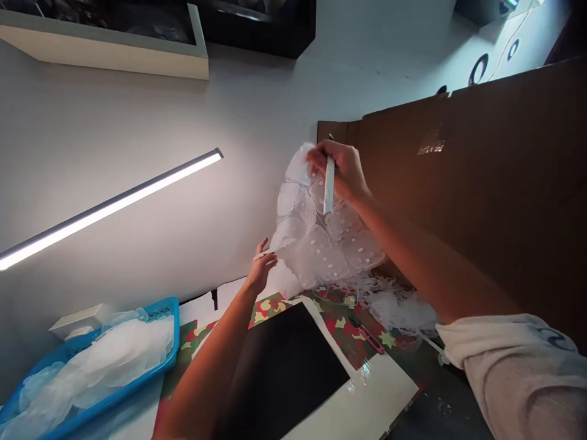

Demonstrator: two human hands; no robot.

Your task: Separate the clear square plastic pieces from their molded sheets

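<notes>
I hold a sheet of white dotted lace fabric [321, 244] up in the air in front of the wall. My right hand [342, 171] is closed on its upper edge and also grips a slim white knife-like tool [329, 185] that points downward. My left hand [261, 269] pinches the fabric's lower left edge between fingertips. Loose white trimmings [398, 302] lie on the table beneath the fabric.
A blue basket [166, 360] at the left holds several cut white pieces. On the camouflage-patterned tabletop [337, 321] lie a black mat [282, 366] and small red snips [367, 335]. A tall brown cardboard panel [481, 183] stands at the right. A lit strip lamp [110, 205] crosses the left.
</notes>
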